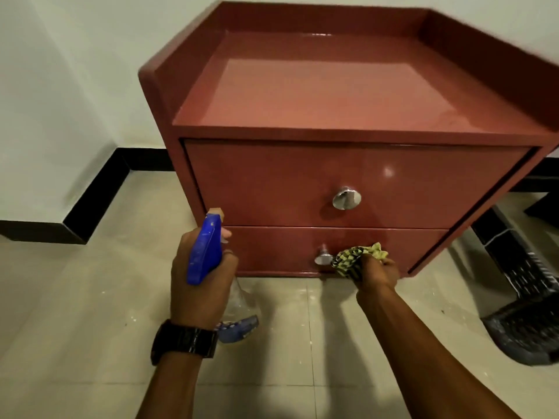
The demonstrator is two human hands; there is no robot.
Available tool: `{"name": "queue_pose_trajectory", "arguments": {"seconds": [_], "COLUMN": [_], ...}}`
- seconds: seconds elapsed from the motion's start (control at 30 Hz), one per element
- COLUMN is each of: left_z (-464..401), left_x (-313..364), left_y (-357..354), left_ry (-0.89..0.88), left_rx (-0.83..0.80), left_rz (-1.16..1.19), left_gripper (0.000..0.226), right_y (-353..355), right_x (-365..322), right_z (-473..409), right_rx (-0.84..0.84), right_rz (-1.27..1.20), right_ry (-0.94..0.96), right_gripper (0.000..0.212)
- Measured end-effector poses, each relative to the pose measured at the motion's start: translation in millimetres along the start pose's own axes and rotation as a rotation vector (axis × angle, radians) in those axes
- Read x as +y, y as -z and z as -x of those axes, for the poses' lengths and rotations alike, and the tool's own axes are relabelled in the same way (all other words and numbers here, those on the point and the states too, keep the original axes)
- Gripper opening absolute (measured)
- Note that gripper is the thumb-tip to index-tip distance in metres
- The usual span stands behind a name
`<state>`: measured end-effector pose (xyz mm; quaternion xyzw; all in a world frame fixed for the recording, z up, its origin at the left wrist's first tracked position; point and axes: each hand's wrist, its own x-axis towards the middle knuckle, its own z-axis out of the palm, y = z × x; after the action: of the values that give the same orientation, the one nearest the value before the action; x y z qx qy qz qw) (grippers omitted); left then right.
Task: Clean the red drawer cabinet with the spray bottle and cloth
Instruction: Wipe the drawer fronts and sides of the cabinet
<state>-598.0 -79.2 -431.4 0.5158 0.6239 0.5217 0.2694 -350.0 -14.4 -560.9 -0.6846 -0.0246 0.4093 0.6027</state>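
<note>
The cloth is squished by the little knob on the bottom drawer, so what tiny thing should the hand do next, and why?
Probably slide the cloth sideways across the lower drawer front. The right hand holds it bunched beside the lower knob, so most of that drawer looks unwiped. The left hand holds the spray bottle clear, aimed toward the cabinet.

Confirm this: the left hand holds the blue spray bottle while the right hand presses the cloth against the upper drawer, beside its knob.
Not quite. The left hand does hold the spray bottle, but the head view shows the right hand pressing the cloth against the lower drawer, beside its knob.
</note>
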Motion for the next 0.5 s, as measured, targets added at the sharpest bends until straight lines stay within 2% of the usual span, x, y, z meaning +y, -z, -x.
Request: {"name": "queue_pose_trajectory", "arguments": {"seconds": [0.07, 0.23, 0.37, 0.5], "left_z": [-2, -11, -23, -34], "left_x": [12, 60, 114, 167], "left_y": [0, 16, 32, 44], "left_ry": [0.0, 0.043, 0.031, -0.012], "left_rx": [0.003, 0.02, 0.013, -0.01], "left_rz": [-0.009, 0.001, -0.036, -0.048], "left_gripper": [0.038, 0.032, 0.031, 0.027], "right_y": [3, 8, 7, 9], "right_x": [-11, -85, -148, -199], "right_z": [-5, 49, 84, 115], "right_rx": [0.05, 0.016, -0.011, -0.045], "right_rz": [0.033, 0.049, 0.064, 0.132], "right_ry": [0.045, 0.13, 0.164, 0.157], "right_gripper": [0.045, 0.018, 0.026, 0.026]}}
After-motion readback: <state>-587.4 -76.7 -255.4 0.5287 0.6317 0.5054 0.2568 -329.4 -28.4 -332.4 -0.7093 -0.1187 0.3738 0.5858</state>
